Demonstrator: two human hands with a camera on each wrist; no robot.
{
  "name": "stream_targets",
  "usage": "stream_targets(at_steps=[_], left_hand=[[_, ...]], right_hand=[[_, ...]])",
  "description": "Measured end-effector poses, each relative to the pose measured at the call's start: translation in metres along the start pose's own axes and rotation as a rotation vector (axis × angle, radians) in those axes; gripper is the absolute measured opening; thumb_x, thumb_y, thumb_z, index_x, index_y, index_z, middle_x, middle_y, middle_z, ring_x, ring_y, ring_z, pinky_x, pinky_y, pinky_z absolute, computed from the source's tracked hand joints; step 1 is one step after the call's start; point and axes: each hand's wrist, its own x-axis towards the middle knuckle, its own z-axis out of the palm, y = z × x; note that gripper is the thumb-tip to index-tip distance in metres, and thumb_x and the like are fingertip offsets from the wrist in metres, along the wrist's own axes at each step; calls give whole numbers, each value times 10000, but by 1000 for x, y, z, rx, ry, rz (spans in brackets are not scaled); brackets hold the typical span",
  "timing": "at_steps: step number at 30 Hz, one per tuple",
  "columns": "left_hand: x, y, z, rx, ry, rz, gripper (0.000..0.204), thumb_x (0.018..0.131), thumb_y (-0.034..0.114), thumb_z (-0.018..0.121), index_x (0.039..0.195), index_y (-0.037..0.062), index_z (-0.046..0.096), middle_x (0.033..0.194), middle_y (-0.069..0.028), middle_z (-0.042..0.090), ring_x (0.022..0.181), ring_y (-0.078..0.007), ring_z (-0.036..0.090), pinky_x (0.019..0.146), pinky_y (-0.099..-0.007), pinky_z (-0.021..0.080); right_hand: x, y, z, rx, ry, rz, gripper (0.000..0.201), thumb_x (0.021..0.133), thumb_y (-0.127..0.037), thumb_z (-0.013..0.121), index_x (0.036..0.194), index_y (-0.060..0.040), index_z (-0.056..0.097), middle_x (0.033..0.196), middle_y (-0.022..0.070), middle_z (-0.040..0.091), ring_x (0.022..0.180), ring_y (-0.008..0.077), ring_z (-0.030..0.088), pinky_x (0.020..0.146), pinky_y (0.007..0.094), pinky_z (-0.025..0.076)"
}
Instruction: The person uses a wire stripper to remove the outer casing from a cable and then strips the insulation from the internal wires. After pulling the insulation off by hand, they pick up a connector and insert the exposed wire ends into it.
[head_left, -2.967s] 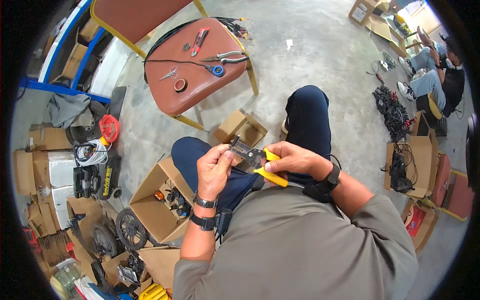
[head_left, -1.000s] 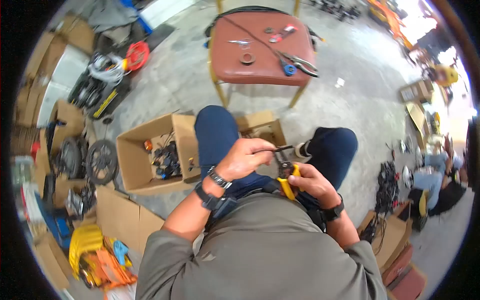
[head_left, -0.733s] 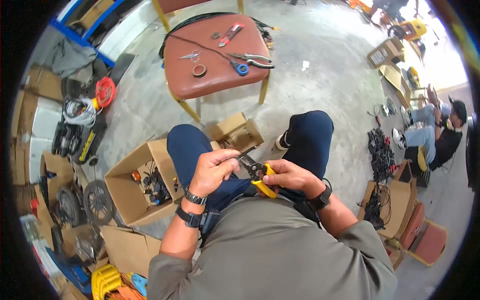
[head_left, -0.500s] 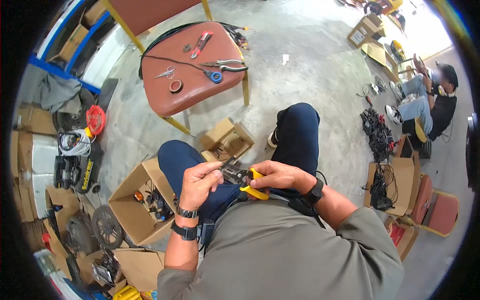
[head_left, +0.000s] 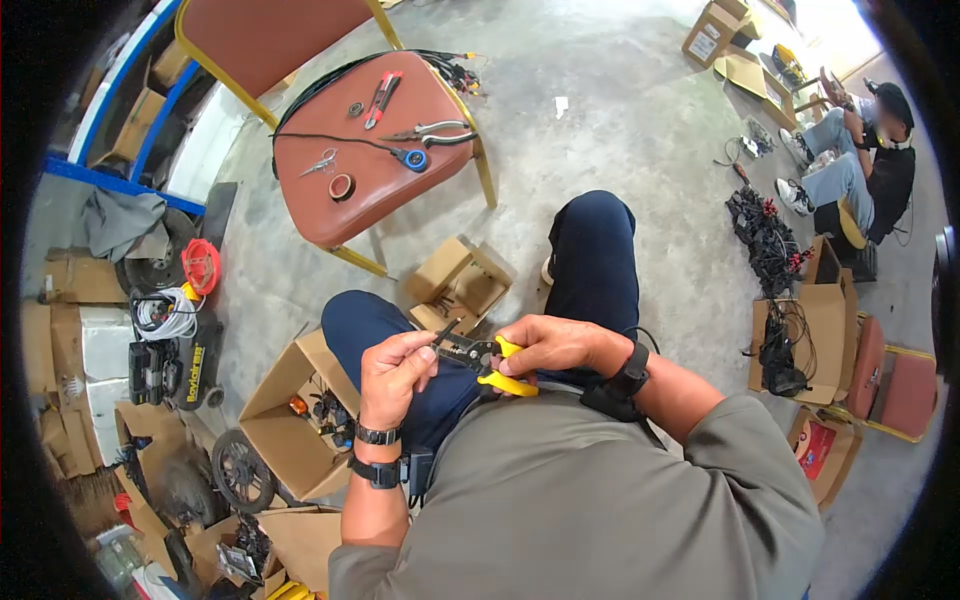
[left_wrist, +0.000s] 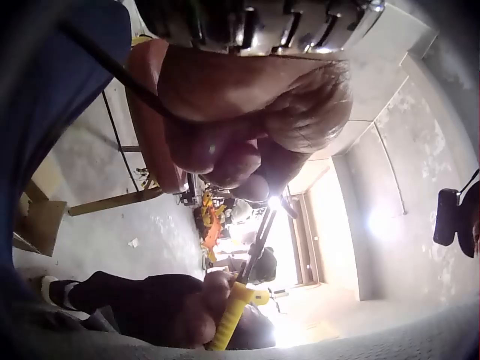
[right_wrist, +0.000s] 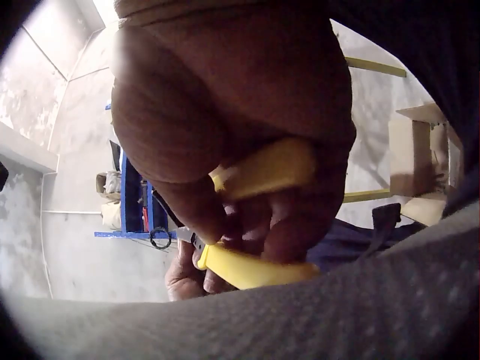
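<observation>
My right hand [head_left: 555,345] was curled round the yellow handles of a flat, dark-metal wire stripper [head_left: 484,352], the two handles spread apart within my grip. My left hand [head_left: 395,375] pinched a thin black cable [head_left: 449,329] between thumb and fingers, a short end standing up at a slant past the fingertips, right at the stripper's tip; I could not tell whether the cable lay between the jaws. A second earlier the stripper had pointed more nearly away from my body; now its head had swung round toward my left hand. Its long axis ran from my right palm leftward and slightly outward, in front of my belly, over my lap. My dark-blue-trousered left knee [head_left: 360,325] and right knee [head_left: 595,240] bounded the space on either side, and the left forearm passed close by a large open cardboard box [head_left: 275,425]. Just beyond the hands, between the knees, sat a smaller open cardboard box [head_left: 440,268]. Past the right knee, grey concrete floor [head_left: 600,140] gave the widest room. Farther off to the left stood a gold-framed chair with a reddish-brown padded seat [head_left: 390,190], pliers and scissors lying on it; at the far right another person [head_left: 890,180] was seated.
</observation>
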Motion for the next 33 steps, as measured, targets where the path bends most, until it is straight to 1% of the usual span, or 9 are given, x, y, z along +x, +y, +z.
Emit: stream_targets(at_steps=[5, 8, 11, 16, 20, 23, 27, 30, 33], left_hand=[[-5, -4, 6, -24, 56, 32, 183, 924, 48, 674, 1088, -26, 708, 755, -71, 668, 563, -84, 537, 495, -216, 400], [-7, 7, 0, -35, -71, -50, 180, 917, 47, 674, 1081, -18, 712, 742, -74, 663, 557, -84, 530, 491, -214, 385], [-7, 7, -5, -84, -68, -10, 174, 915, 52, 676, 1073, -11, 716, 734, -76, 659, 553, -86, 525, 487, -215, 377], [-13, 9, -3, -171, 198, 78, 162, 945, 115, 673, 1057, 0, 695, 694, -41, 624, 533, -92, 512, 467, -217, 384], [-16, 9, -5, -35, 334, 14, 174, 977, 147, 657, 1065, 4, 697, 679, -17, 600, 521, -64, 484, 443, -195, 352], [-21, 6, -8, 39, 305, -50, 191, 977, 158, 660, 1072, -3, 698, 674, -12, 593, 514, -63, 477, 445, -199, 357], [-26, 3, -2, 122, 268, -182, 185, 973, 129, 650, 1056, -30, 695, 674, -12, 600, 512, -64, 478, 446, -206, 368], [-23, -11, 0, 39, 251, -118, 156, 971, 111, 642, 1041, -17, 696, 682, -16, 616, 521, -64, 501, 451, -202, 376], [-20, -12, 3, -24, 204, -81, 134, 969, 117, 650, 1029, 2, 684, 708, -35, 649, 516, -65, 509, 451, -195, 377]], right_hand=[[0, -4, 1, -17, 7, 13, 157, 985, -155, 608, 1047, -26, 671, 934, 24, 711, 799, 84, 616, 696, 253, 494], [0, -4, 1, -93, 4, 16, 147, 981, -156, 618, 1018, -27, 676, 892, -3, 685, 774, 71, 588, 689, 252, 485], [7, -1, -2, -191, 6, -30, 122, 974, -148, 633, 980, -33, 672, 837, -40, 627, 751, 51, 533, 678, 247, 460], [7, 7, -2, -177, 90, -42, 142, 943, -157, 646, 972, -19, 663, 801, -21, 618, 718, 77, 569, 652, 263, 476], [2, 9, -9, 80, 225, -49, 210, 937, -132, 633, 1111, -16, 644, 862, -3, 647, 726, 86, 600, 666, 248, 491], [-7, 1, -8, 124, 327, -24, 236, 942, -129, 620, 1146, -11, 643, 876, -1, 658, 729, 81, 603, 667, 243, 499], [-9, 18, -9, 111, 279, 47, 262, 962, -145, 606, 1188, -17, 639, 952, 30, 707, 786, 90, 636, 717, 257, 523], [-3, 39, -18, 66, 185, -59, 233, 995, -186, 606, 1165, -28, 628, 995, 45, 719, 884, 102, 662, 807, 275, 526], [-9, 25, -12, 71, 188, 25, 210, 1007, -218, 602, 1105, -34, 625, 981, 30, 695, 856, 102, 660, 785, 272, 542]])
